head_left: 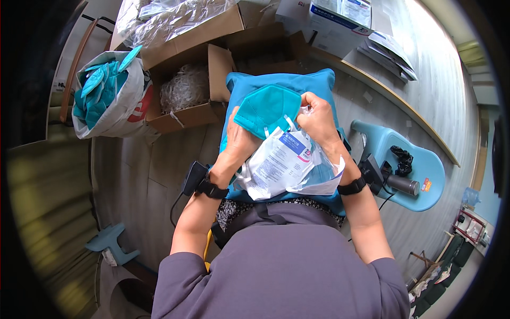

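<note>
A teal folded face mask (268,108) is held up over my lap. My left hand (240,134) is closed on the mask's left edge, with part of its fingers hidden behind it. At the right edge, my right hand (321,120) is closed in a pinch on what looks like a white ear loop. Another white strap end hangs by the mask's lower edge. Below both hands lies a white printed plastic bag (276,167), its open right side showing some teal inside. It rests on a blue cushion (284,80) across my lap.
At the left, a white sack (114,119) holds several teal masks. Beside it, an open cardboard box (219,69) contains a bundle of whitish loops (185,87). A light-blue stool (425,181) on the right carries a dark flask (404,185). More boxes (340,26) stand at the back.
</note>
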{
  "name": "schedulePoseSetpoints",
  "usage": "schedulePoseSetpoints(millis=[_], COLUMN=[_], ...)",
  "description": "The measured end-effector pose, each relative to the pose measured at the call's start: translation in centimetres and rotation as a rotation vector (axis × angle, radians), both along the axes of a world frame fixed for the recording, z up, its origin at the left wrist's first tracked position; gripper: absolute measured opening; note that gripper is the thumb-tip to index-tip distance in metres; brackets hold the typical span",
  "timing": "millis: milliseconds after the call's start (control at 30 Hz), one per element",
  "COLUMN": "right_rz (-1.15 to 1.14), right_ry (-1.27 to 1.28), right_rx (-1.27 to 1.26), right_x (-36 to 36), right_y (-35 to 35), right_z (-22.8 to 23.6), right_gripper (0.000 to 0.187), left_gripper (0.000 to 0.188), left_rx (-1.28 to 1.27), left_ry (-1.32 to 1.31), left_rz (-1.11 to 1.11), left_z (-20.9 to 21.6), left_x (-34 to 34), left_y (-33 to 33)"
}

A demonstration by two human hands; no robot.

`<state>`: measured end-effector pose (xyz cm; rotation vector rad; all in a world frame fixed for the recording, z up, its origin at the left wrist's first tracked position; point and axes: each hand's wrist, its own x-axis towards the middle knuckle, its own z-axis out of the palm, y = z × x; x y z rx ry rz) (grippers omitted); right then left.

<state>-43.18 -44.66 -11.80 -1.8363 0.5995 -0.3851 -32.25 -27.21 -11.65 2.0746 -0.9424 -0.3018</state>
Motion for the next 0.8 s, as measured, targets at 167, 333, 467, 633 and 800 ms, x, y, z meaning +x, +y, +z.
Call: schedulePoseSetpoints(millis=[167,333,467,633,800], right_rz=[0.154,0.127,-0.001,-0.095,-0.148], right_ry=[0.157,0.092,0.018,0.051,0.159], right_rx=[0.445,0.428,0.304,0.104,0.017], right_x=[0.0,-1.4,-1.9,-2.7,-2.5], right_y=[-1.1,-0.7,0.2,0.1,0.6], right_z=[-1.7,0.9,2.5,1.0,0.2], right_gripper=[0.018,0.006,0.004,0.005,0.008], left_gripper=[0.022,0.016,0.019,0.018,0.016], left_rx=[-0.214,-0.131,-0.121,-0.233,-0.187], left_ry=[0.314,0.214,0.200,-0.227,-0.355], left_rz=[-0.026,-0.084,-0.161,-0.128,-0.081], left_z=[-0.4,0.3,0.1,1.0,1.0], left_x=[-1.4,-1.8,-2.4,-4.9,-5.9], left_y=[-0.4,-1.4,-2.1,-2.9,-2.5])
